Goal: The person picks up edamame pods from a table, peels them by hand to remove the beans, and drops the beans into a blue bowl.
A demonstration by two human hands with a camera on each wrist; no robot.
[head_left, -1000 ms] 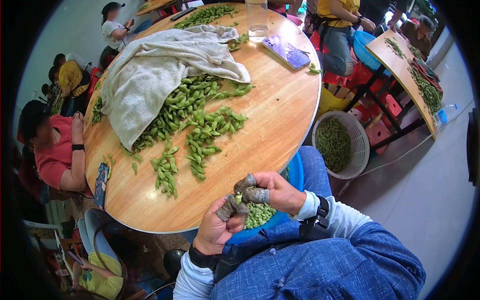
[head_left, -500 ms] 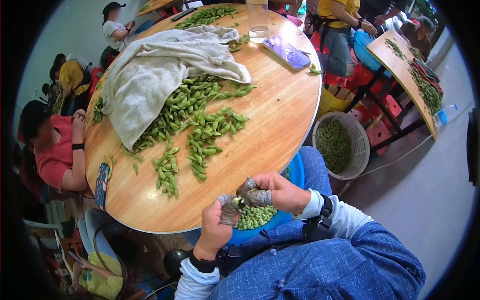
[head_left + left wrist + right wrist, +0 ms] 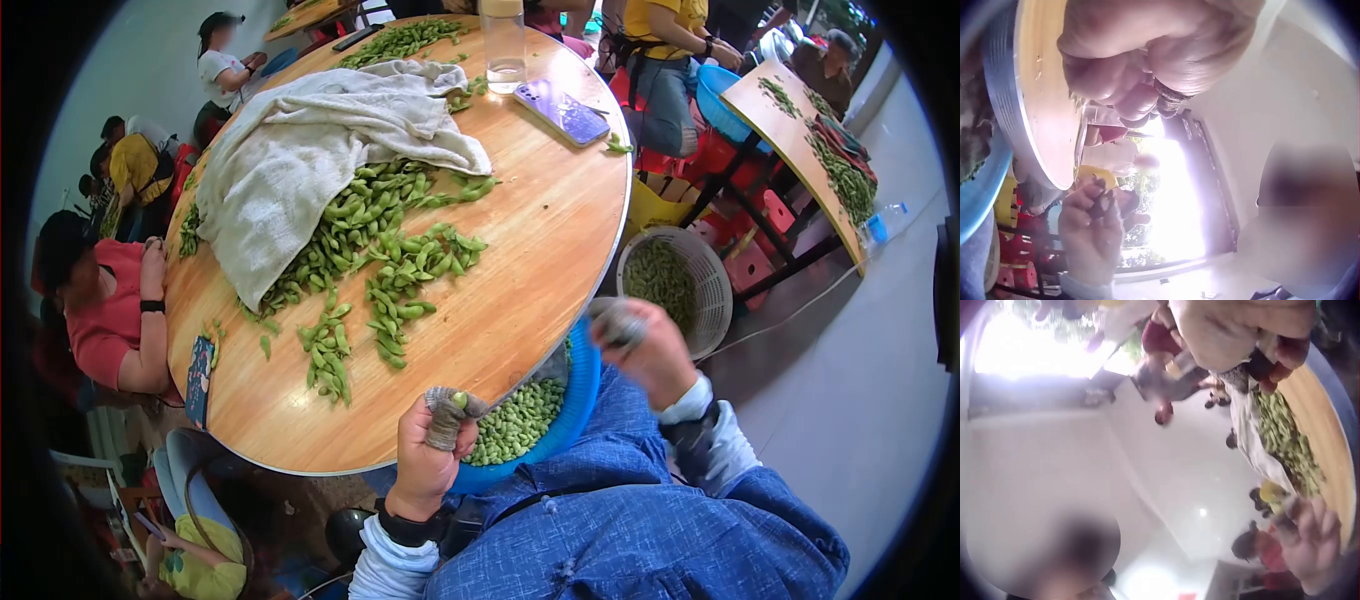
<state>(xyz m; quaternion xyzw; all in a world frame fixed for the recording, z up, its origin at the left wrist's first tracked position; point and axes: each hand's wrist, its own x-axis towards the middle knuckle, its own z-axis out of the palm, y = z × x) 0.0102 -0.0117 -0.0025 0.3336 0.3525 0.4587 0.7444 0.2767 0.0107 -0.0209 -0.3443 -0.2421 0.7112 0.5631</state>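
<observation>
In the head view my left hand (image 3: 428, 455) is upright at the table's near edge, thumb and forefinger wrapped in grey bands. Between them it pinches a soybean pod (image 3: 459, 399), of which only a small green end shows. My right hand (image 3: 655, 350), blurred, is apart from it to the right, beside the blue basin; its fingertips have grey wraps too. I cannot tell whether it holds anything. Below and between the hands, the blue basin (image 3: 583, 400) contains shelled green soybeans (image 3: 515, 425). The left wrist view shows the right hand (image 3: 1091, 234) with bent fingers.
On the round table (image 3: 540, 260) lie heaped soybean pods (image 3: 350, 220), partly under a pale cloth (image 3: 290, 160). A purple phone (image 3: 562, 112) and clear bottle (image 3: 505, 50) are farther back. A white basket (image 3: 712, 300) with green contents stands on the floor at right. Other people sit around.
My hands were together over the basin, working on a pod. Now the right hand has moved off to the right, while the left stays near the table edge with the pod.
</observation>
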